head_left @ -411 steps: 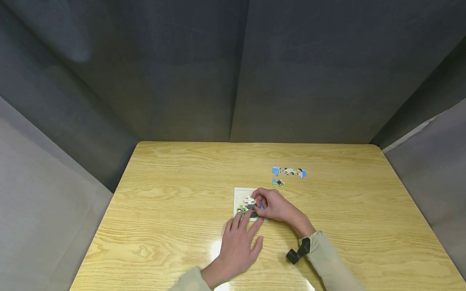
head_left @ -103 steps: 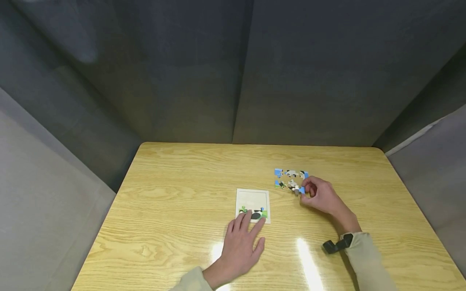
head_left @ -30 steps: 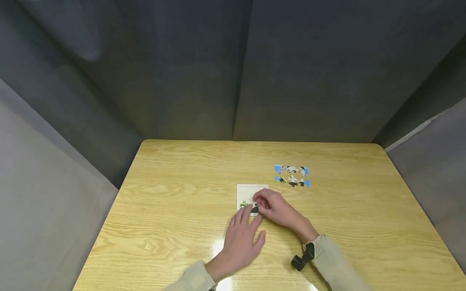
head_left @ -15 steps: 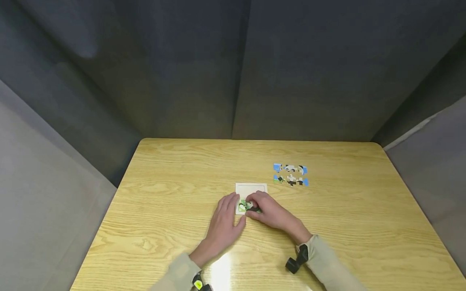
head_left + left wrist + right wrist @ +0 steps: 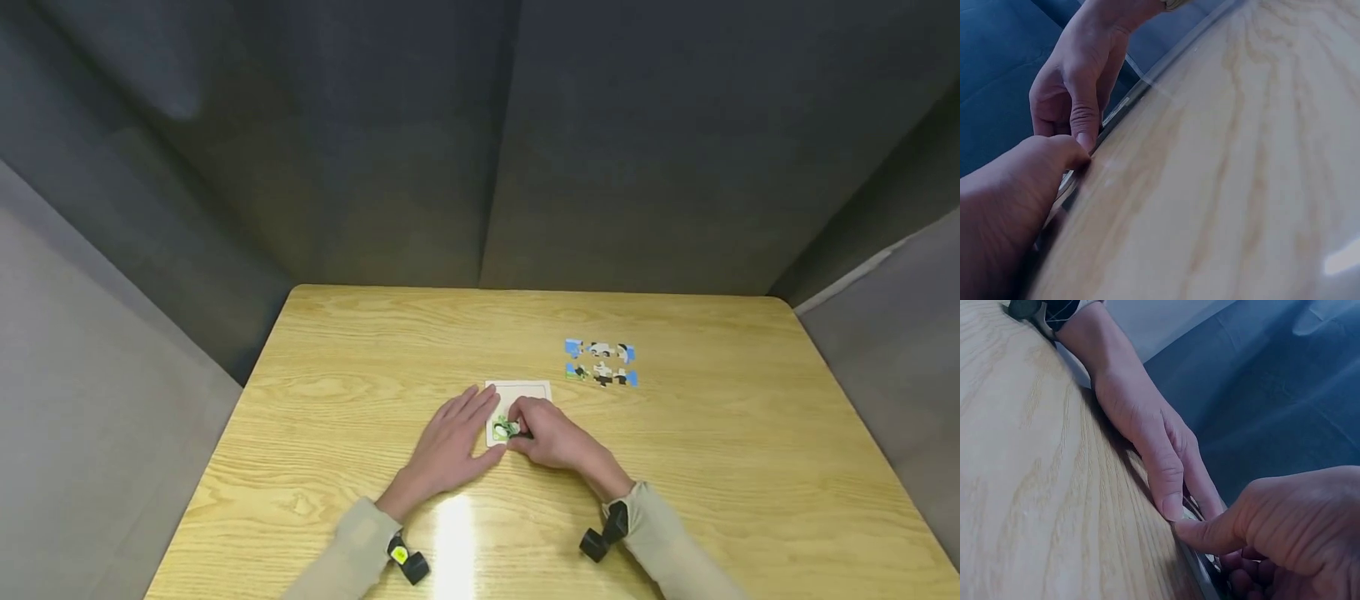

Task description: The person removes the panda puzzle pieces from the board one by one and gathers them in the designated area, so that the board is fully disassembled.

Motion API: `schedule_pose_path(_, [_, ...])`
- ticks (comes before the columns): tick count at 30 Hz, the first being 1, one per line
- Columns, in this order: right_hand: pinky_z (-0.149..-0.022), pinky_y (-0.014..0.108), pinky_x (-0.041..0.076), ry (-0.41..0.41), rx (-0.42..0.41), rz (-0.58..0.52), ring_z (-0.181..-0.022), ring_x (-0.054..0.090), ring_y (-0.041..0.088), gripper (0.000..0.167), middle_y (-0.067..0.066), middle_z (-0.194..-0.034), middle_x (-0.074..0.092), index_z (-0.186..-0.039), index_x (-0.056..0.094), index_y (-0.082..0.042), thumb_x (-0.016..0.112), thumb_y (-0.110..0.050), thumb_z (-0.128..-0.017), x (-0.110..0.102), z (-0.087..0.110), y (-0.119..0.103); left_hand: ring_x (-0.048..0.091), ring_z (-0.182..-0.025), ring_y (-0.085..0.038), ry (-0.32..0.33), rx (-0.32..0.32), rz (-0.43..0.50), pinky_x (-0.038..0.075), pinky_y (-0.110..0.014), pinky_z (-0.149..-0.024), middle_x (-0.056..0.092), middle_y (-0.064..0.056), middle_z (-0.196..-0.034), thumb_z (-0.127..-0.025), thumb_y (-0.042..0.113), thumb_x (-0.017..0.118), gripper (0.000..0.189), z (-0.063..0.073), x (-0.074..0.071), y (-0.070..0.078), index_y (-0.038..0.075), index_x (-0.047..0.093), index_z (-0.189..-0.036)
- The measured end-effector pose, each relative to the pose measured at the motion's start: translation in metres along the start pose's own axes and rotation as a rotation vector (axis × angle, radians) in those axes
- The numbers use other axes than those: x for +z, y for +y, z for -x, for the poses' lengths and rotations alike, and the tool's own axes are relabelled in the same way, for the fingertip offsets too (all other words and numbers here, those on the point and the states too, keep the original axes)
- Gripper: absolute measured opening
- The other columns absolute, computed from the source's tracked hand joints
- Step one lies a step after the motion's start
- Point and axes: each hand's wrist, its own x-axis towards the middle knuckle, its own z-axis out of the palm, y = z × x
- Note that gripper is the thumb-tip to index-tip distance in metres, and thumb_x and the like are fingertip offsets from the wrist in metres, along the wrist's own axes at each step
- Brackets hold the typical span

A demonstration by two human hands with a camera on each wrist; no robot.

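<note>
In the head view a white puzzle frame (image 5: pixel 525 389) lies on the table with a green, white and black panda piece (image 5: pixel 501 430) in its lower left corner. My left hand (image 5: pixel 447 446) rests at the frame's left side, fingers extended and thumb near its front edge. My right hand (image 5: pixel 553 435) is over the frame's lower right, its thumb and curled fingers pinching a dark puzzle piece (image 5: pixel 524 435), mostly hidden. Both wrist views show the left thumb (image 5: pixel 1171 503) and right thumb (image 5: pixel 1085 139) close together at the frame's front edge.
Up and right of the frame, several loose panda puzzle pieces lie in two rows, the far row (image 5: pixel 598 349) and the near row (image 5: pixel 602 372). The wooden table (image 5: pixel 337 400) ends at dark curtains (image 5: pixel 375 208) behind it.
Over the last second my left hand shifts left off the puzzle's lower row to the frame's left side. My right hand moves slightly left and down, onto the lower row. Earlier, pieces moved from frame to table.
</note>
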Motion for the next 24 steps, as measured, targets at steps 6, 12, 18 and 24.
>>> schedule_pose_path(6, [-0.068, 0.028, 0.044, -0.019, -0.002, -0.009, -0.076, 0.048, 0.013, 0.028, 0.001, -0.084, 0.054, -0.112, 0.061, -0.004, 0.08, -0.013, -0.093, 0.003, 0.0032, 0.0035, 0.022, -0.159, -0.03, -0.005, 0.009, -0.011, 0.024, -0.051, -0.127, 0.027, -0.003, -0.172, -0.106, 0.061, 0.042, 0.064, 0.002, 0.0028, 0.002, 0.028, 0.044, -0.16])
schedule_pose_path(12, [-0.067, 0.029, 0.043, -0.019, -0.03, -0.003, -0.074, 0.047, 0.013, 0.028, 0.0, -0.083, 0.053, -0.111, 0.059, -0.005, 0.079, -0.013, -0.093, 0.0047, 0.0039, 0.0052, 0.021, -0.159, -0.029, -0.005, 0.002, -0.007, 0.022, -0.049, -0.127, 0.025, -0.002, -0.172, -0.106, 0.061, 0.041, 0.065, 0.0047, 0.0035, 0.0024, 0.027, 0.043, -0.161])
schedule_pose_path(18, [-0.066, 0.028, 0.043, -0.014, -0.069, 0.004, -0.074, 0.047, 0.012, 0.029, 0.002, -0.082, 0.053, -0.11, 0.057, -0.005, 0.08, -0.01, -0.092, 0.0019, 0.0037, 0.0054, 0.021, -0.159, -0.028, 0.002, 0.001, -0.01, 0.022, -0.048, -0.128, 0.025, -0.001, -0.173, -0.106, 0.061, 0.041, 0.066, 0.0032, 0.004, 0.0014, 0.026, 0.042, -0.161])
schedule_pose_path(24, [-0.067, 0.028, 0.043, -0.013, -0.084, 0.003, -0.074, 0.047, 0.012, 0.03, 0.003, -0.083, 0.054, -0.114, 0.059, -0.002, 0.079, -0.01, -0.092, 0.0004, 0.0028, 0.005, 0.02, -0.159, -0.028, -0.001, -0.005, 0.005, 0.023, -0.051, -0.127, 0.025, -0.001, -0.173, -0.106, 0.062, 0.041, 0.062, 0.0022, 0.0032, 0.0, 0.031, 0.044, -0.16])
